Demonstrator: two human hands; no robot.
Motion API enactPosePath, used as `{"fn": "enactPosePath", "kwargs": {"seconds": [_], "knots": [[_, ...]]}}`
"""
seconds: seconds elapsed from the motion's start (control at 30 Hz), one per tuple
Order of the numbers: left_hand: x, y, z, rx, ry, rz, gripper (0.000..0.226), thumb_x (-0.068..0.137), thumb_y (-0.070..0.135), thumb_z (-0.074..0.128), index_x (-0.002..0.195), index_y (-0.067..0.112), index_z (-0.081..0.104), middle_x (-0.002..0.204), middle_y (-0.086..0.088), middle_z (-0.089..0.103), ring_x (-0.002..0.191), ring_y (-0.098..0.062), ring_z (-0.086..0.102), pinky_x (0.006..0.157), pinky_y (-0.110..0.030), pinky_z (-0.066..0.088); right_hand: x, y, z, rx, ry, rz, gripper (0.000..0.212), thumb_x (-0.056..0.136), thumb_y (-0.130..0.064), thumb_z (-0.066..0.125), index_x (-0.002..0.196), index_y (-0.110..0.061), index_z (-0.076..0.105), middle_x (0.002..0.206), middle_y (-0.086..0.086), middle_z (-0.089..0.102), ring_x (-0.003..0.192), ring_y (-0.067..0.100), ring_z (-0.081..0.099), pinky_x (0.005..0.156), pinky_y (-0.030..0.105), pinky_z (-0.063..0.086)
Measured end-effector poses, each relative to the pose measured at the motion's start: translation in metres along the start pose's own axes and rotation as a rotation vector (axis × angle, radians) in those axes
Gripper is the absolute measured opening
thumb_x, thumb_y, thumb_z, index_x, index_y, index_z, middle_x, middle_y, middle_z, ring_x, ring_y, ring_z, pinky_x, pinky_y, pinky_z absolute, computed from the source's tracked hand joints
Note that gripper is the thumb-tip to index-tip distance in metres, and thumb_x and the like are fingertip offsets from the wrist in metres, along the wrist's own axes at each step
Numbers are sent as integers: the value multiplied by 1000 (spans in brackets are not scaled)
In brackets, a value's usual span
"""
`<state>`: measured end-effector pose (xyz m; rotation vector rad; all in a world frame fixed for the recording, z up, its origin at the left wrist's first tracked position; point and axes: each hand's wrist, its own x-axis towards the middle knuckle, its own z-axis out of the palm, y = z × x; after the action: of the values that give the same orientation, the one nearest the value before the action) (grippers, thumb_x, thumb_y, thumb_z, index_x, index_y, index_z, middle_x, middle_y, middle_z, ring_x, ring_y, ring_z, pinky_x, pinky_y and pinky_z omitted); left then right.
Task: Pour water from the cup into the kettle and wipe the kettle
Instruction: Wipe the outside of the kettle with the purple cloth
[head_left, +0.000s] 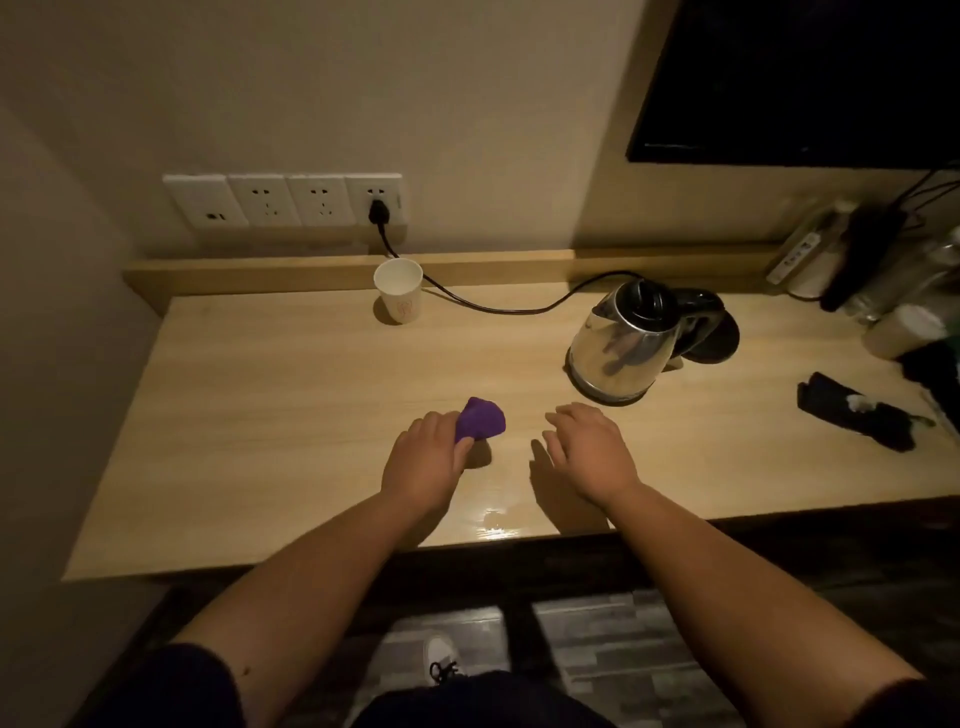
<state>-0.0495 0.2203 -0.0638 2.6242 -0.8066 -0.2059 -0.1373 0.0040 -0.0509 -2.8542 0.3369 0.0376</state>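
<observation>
Both forearms reach in from the near edge of the desk (260, 364), and the left hand (423, 460) has its grip closed around a crumpled purple cloth (480, 418), fingers curled over its near end while the rest bunches out toward the kettle (621, 345). Holding the cloth wadded like this suggests it is either ready for wiping or being set down after it; which of the two cannot be told. Just right of the cloth, the right hand (589, 449) hovers low over the desk with fingers loosely spread and nothing in its grip, near the kettle's front, probably free to steady or lift it. That stainless kettle stands upright with its black lid down, off its round black base (719, 338), which lies touching or just behind it on the right; standing off the base would make it easier to turn while wiping. Far left of the kettle, near the back ledge, stands a white paper cup (399, 291), upright and well clear of both hands, its contents hidden. A black power cord (493, 307) runs from the kettle's base past the cup up to a wall socket (375, 200).
</observation>
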Motion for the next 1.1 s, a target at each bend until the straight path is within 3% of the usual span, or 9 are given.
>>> {"fn": "enactPosePath", "kwargs": {"seconds": [0.17,0.33,0.47,0.63,0.8,1.0,1.1], "knots": [[43,27,-32,-111,78,-51,36,98,37,47,130,20,48,113,1,57,100,-17,53,89,-37,47,17,12,-43,222,240,409,31,98,-26,47,122,-14,63,119,10,63,106,27,56,91,42,50],[77,50,-45,-120,79,-8,40,97,39,49,132,19,48,116,-1,57,103,-17,53,91,-39,47,42,28,-95,556,398,762,45,99,-27,48,143,-15,41,132,11,57,116,30,58,90,43,52],[94,64,-45,-72,74,45,38,97,40,48,129,20,51,112,-2,57,101,-19,53,90,-38,45,74,47,-122,666,367,929,58,100,-32,46,149,-9,23,138,19,53,121,38,55,92,45,48],[106,68,-40,18,53,98,39,97,42,46,131,22,48,112,-1,57,102,-19,53,90,-36,43,109,73,-133,748,299,1055,64,98,-41,48,147,-9,22,137,21,51,120,41,53,92,47,46],[125,66,-36,13,73,39,38,97,42,47,129,22,50,111,0,59,101,-18,54,89,-35,44,131,101,-137,831,206,1073,69,93,-43,54,147,-14,22,132,23,53,115,43,54,97,56,48],[144,82,-27,-91,50,-82,42,97,42,49,134,23,46,118,0,58,105,-17,54,91,-36,47,156,118,-146,861,21,763,76,93,-30,59,156,-20,17,148,16,42,126,37,49,104,51,45],[144,97,-20,-147,23,-115,50,97,43,48,142,25,38,128,0,55,112,-17,52,93,-35,47,171,115,-151,783,-120,632,79,91,-29,59,156,-19,15,147,16,42,123,36,51,99,46,46]]}}
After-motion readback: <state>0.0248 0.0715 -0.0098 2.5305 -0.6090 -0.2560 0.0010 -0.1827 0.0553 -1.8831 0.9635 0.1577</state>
